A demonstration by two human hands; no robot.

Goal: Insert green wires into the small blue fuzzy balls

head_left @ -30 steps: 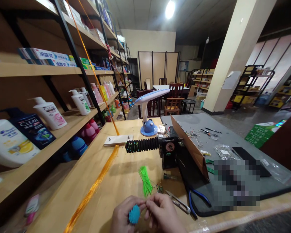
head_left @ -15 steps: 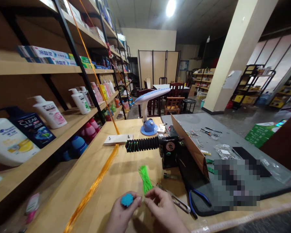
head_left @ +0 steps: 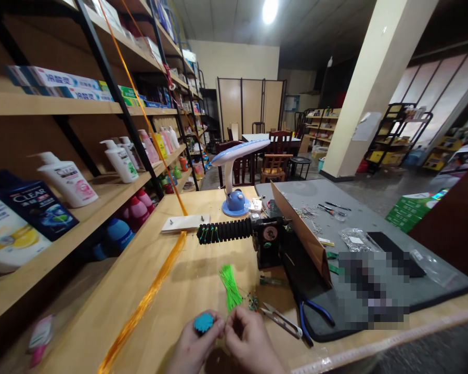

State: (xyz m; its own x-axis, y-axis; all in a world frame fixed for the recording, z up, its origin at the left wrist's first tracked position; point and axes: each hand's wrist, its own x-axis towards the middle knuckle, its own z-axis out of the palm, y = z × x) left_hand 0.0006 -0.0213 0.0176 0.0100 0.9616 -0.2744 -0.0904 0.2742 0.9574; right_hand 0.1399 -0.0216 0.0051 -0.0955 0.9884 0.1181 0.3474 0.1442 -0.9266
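Note:
Near the table's front edge, my left hand (head_left: 195, 343) is closed around a small teal round piece with a scalloped edge (head_left: 203, 323). My right hand (head_left: 249, 337) is beside it, thumb and fingertips pinched close to my left thumb. Whatever those fingertips hold is too small to make out. Just beyond them lies a bundle of bright green threads (head_left: 230, 288), with a small heap of coloured beads or pins (head_left: 253, 301) to its right. Thread snips (head_left: 284, 321) and blue-handled pliers (head_left: 307, 317) lie right of my right hand.
Farther back, a black ribbed roller (head_left: 226, 231) wound with green threads extends from a black machine (head_left: 268, 241). Orange threads (head_left: 148, 296) run past a white plate (head_left: 179, 223). A blue lamp (head_left: 236, 202), a cardboard panel (head_left: 302, 234) and a grey mat (head_left: 347, 228) also occupy the table.
My right hand has shifted slightly left, its fingers curled closer together, uncovering the beads or pins and more of the snips. My left hand keeps the teal piece. The view has turned slightly right.

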